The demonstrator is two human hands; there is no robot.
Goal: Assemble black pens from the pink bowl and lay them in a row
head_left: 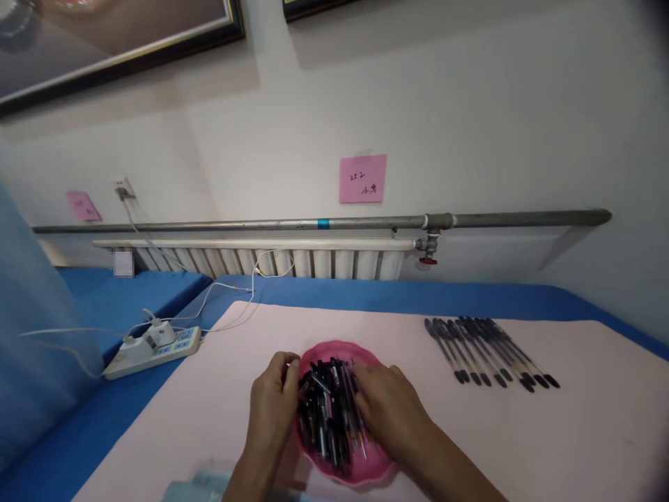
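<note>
A pink dish (334, 348) sits on the pale pink mat and holds a heap of black pens and pen parts (327, 411). My left hand (272, 404) rests on the dish's left rim, fingers curled round something small at the pile's edge. My right hand (389, 408) lies over the right side of the pile, fingers bent down into the pens. What either hand holds is hidden. To the right, a row of several assembled black pens (488, 351) lies side by side on the mat.
The pink mat (575, 432) covers a blue table (130, 411). A white power strip (154, 346) with plugs and cables lies at the left. A radiator (272, 259) and pipe run along the wall behind. A blue cloth hangs at the far left.
</note>
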